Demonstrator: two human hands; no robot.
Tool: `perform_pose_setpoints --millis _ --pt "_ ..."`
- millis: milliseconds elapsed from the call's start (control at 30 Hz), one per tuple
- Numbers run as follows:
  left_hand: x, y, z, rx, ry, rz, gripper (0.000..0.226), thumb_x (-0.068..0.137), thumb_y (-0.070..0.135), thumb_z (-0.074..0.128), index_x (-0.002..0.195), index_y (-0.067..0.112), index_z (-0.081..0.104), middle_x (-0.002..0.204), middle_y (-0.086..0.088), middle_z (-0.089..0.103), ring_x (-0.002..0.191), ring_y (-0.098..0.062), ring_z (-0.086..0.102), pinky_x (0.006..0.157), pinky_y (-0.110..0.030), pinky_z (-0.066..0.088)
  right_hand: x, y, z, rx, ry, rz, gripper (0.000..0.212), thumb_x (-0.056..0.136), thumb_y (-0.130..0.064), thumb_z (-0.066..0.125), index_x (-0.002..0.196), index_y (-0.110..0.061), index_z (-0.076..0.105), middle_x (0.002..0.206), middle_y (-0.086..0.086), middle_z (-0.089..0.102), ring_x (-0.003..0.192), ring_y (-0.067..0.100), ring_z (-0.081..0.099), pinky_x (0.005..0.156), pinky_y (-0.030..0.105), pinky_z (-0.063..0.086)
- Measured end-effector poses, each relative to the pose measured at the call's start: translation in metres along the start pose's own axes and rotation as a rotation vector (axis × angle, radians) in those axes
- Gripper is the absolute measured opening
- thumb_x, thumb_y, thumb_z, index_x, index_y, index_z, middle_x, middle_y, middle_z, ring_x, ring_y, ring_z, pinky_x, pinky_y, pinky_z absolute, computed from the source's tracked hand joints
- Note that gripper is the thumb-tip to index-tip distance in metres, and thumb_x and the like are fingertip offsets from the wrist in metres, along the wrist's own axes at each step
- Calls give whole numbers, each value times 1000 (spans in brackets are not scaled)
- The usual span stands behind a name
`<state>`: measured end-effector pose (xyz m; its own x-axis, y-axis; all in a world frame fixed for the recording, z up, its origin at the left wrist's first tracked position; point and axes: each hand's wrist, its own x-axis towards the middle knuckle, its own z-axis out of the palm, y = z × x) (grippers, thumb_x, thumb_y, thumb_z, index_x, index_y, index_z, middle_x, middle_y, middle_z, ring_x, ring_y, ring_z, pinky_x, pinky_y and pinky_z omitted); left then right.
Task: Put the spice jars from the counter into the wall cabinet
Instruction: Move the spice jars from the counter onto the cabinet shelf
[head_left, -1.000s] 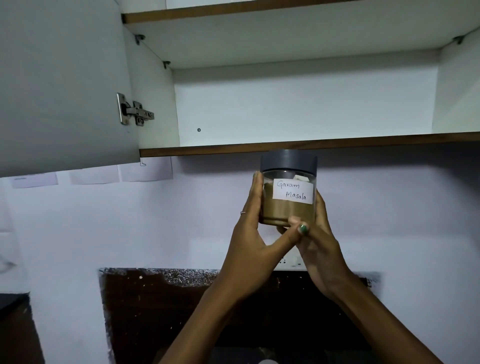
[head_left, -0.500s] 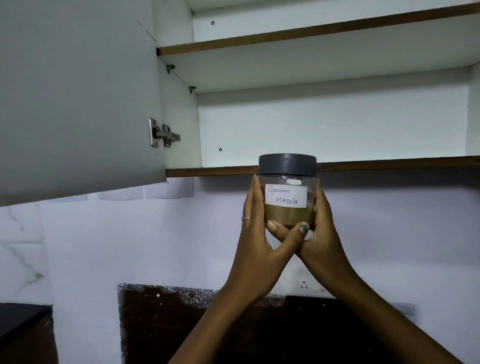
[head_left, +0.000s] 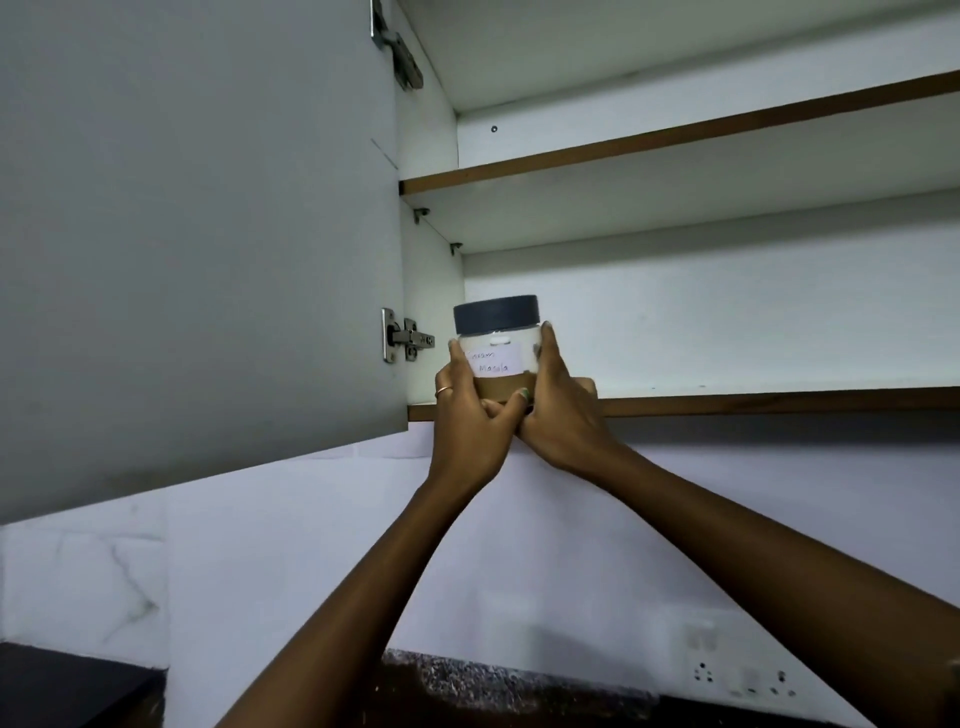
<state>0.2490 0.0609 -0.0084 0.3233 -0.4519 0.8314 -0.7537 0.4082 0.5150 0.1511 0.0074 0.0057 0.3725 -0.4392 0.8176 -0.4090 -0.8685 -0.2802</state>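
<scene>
While both arms reach up from below, the spice jar (head_left: 496, 353) is held upright at the left end of the lowest shelf (head_left: 753, 402) of the wall cabinet (head_left: 675, 322), close to the cabinet's left side wall and the lower hinge (head_left: 408, 340). It is a squat, clear round jar with a dark grey screw lid (head_left: 496, 314), brown powder filling roughly its lower part, and a white paper label (head_left: 493, 359) with handwriting that reads "Masala" on its second line; the first line is partly covered and blurred. The left hand (head_left: 467, 410) grips the jar's left side, its fingers curled round it and a thin ring on one finger, with the thumb crossing under the front. The right hand (head_left: 558, 410) clasps the right side, fingers wrapped behind the jar and out of sight. Both hands cover the jar's base, so whether it touches the shelf or is just above the brown front edge cannot be told. The open cabinet door (head_left: 197, 234) fills the left of the view and is cut off at the top and left. An upper shelf (head_left: 675, 137) runs off the right edge. Below, a wall socket plate (head_left: 743, 678) is blurred, and only a dark strip of the surface (head_left: 67, 686) shows at the bottom left corner.
</scene>
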Motion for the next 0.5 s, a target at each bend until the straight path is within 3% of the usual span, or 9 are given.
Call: perform_pose_setpoints --millis 67,100,167,200,267,333,500 --pt "8 -15 0 19 -4 -16 88 88 24 63 153 17 4 143 -13 33 69 17 53 65 1 39 12 3 15 -63 -61 -3 106 83 -46 60 146 -10 -17 143 7 40 124 25 45 106 43 31" --pt "12 -21 0 32 -4 -22 88 88 23 63 153 16 3 142 -13 34 67 21 52 65 -1 38 17 5 21 -79 -86 0 105 85 -45 58 146 -10 -19 144 7 40 126 24 44 107 44 30" --pt "19 -29 -2 64 2 -29 89 88 23 62 153 16 2 141 -13 36 68 13 56 72 -9 40 26 6 32 -85 -117 19 104 86 -46 56 145 -11 -23 148 7 35 131 25 41 109 49 26" --pt "23 -33 -3 85 7 -34 90 88 25 62 153 17 1 139 -12 38 72 6 58 79 -17 44 30 6 37 -89 -123 33 104 86 -48 54 144 -11 -24 150 6 34 132 25 40 109 51 24" --pt "32 -41 -4 134 5 -56 89 89 31 60 153 15 0 138 -13 41 100 -15 59 95 -34 46 38 5 46 -129 -126 58 104 86 -53 50 143 -10 -26 149 4 35 128 25 43 105 53 21" --pt "41 -48 -3 167 -21 -94 86 91 36 56 152 12 -1 142 -14 41 123 -27 49 105 -43 40 44 5 56 -202 -131 85 100 88 -52 46 143 -7 -25 145 4 40 123 24 48 104 56 18" --pt "49 -60 7 275 -15 -172 82 96 41 45 151 9 -8 153 -12 29 140 -28 29 115 -42 15 50 7 73 -452 -86 137 83 90 -35 45 147 -3 -5 119 7 59 111 26 51 101 52 19"
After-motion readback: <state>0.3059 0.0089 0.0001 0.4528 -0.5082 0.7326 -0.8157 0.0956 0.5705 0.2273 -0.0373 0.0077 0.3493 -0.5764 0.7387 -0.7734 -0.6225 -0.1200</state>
